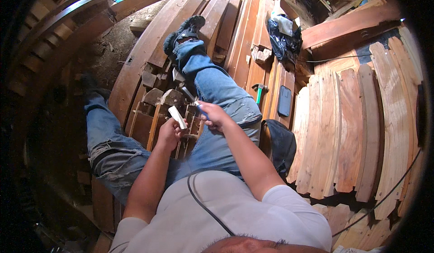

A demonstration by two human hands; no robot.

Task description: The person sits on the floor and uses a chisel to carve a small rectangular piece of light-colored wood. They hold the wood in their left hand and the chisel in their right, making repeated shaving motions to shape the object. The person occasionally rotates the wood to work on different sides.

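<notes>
My left hand [169, 134] is closed around the lower end of a small pale wood block [176, 116], which tilts up and to the left. To its right, my right hand [215, 116] grips the blue handle of a chisel [189, 94]. Its narrow metal blade points up and left, away from me, and seems apart from the block. Both hands are over my lap, between my jeans-clad legs. Below them lie brown boards [143, 126] and several short wood offcuts [156, 96].
A hammer [259, 92] with a green handle and a phone [284, 101] in a dark case lie on boards to the right. Beyond them sits a black plastic bag [285, 38]. Curved pale planks [325, 131] stand in rows at far right. A dark cable [386, 199] crosses them.
</notes>
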